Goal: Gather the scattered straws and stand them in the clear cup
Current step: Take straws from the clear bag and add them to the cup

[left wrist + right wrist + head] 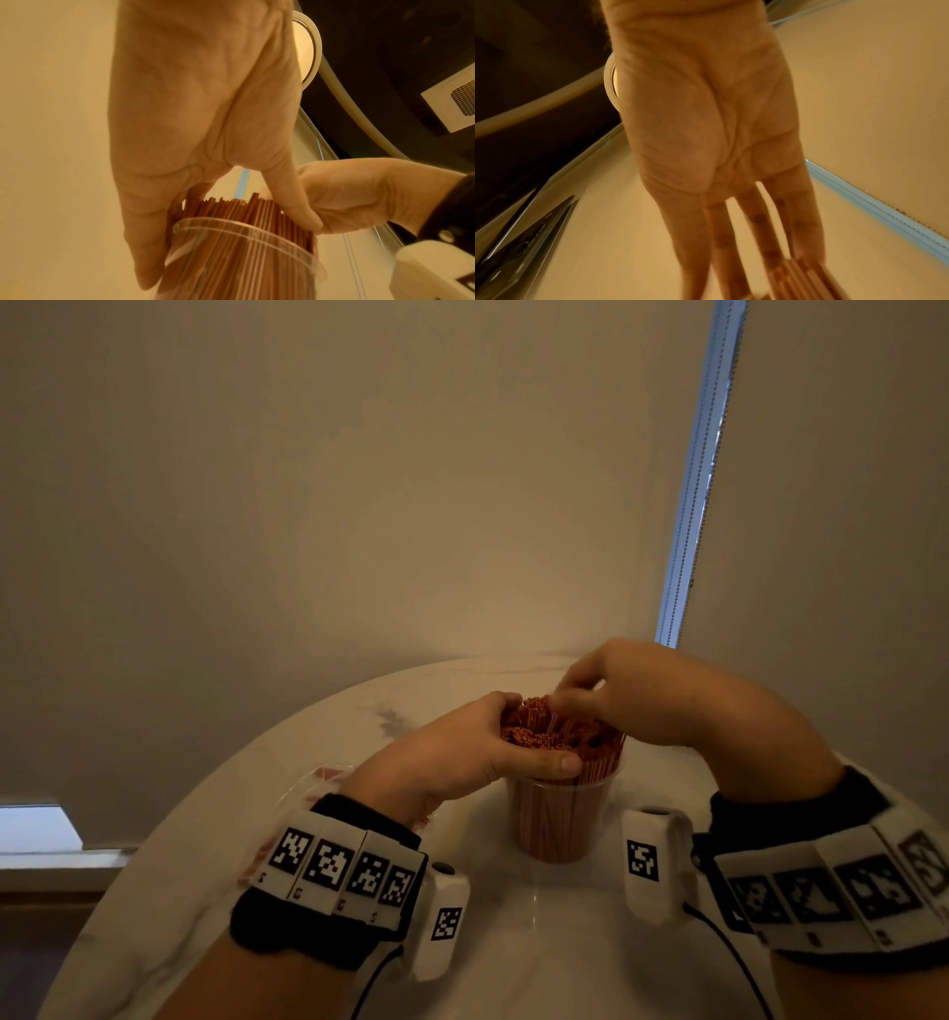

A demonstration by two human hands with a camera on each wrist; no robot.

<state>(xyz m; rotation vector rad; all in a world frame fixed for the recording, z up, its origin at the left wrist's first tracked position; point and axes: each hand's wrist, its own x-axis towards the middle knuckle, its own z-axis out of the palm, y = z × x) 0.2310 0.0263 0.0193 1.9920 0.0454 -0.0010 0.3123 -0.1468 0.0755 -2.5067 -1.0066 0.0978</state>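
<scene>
A clear cup (560, 819) stands on the round white table, packed with thin red straws (570, 737) that stick up above its rim. My left hand (462, 752) grips the bundle just above the rim, thumb on the near side and fingers on the far side. In the left wrist view the thumb and fingers clasp the straws (231, 209) above the cup (231, 253). My right hand (616, 701) reaches down from the right, its fingertips on the straw tops. In the right wrist view the right hand (706, 121) shows straight fingers reaching to the straws (805, 278); that view is blurred.
A crumpled clear wrapper (328, 778) with red print lies on the marble table (513, 942) under my left wrist. The table's curved far edge meets a beige wall. A bright window strip (698, 469) runs up at the right.
</scene>
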